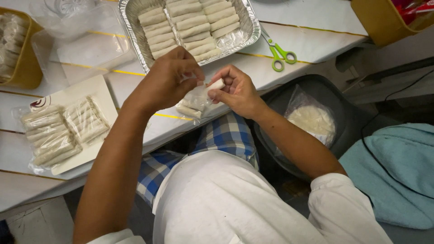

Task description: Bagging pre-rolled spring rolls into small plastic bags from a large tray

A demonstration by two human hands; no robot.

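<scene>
my left hand (169, 79) and right hand (235, 90) pinch a soft roll (216, 84) over its bag (195, 100) | light, squashy | I hold its ends

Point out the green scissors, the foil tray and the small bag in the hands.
green scissors (279, 53): head view, on the pivot above the handles.
foil tray (251, 28): head view, on its right rim.
small bag (195, 100): head view, on the clear plastic between both hands.

Two hands, left (169, 81) and right (235, 90), met at one small clear bag of rolls (195, 101). Beyond them sat one foil tray (131, 18) and one pair of green scissors (278, 52); left of them, two filled bags (63, 129).
</scene>
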